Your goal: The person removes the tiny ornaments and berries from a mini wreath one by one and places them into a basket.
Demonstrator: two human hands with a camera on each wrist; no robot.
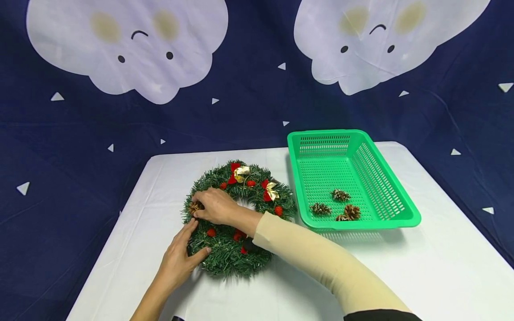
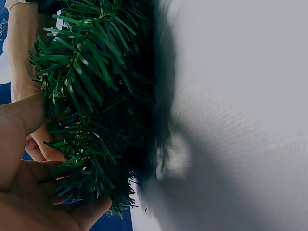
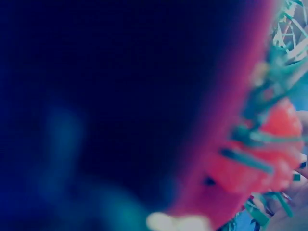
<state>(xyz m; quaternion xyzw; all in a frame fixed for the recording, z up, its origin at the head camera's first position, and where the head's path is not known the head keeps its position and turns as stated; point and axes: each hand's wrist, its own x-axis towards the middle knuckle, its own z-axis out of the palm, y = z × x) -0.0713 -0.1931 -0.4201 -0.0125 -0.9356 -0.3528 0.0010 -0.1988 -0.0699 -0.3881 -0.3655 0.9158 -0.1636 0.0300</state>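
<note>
A green artificial wreath with red berries, red bows and gold ribbons lies flat on the white table. On its left side my right hand pinches a brown pine cone between thumb and fingers, pressed among the green tips. The right forearm passes over the wreath's lower right part and hides some of it. My left hand holds the wreath's lower left edge, thumb on the near side and fingers along the outer side; the left wrist view shows its fingers around the bristly branches. A blurred red berry fills part of the right wrist view.
A green plastic basket stands on the table to the right of the wreath. Several pine cones lie at its near end, some with white tips. Behind the table hangs a dark blue cloth with white clouds.
</note>
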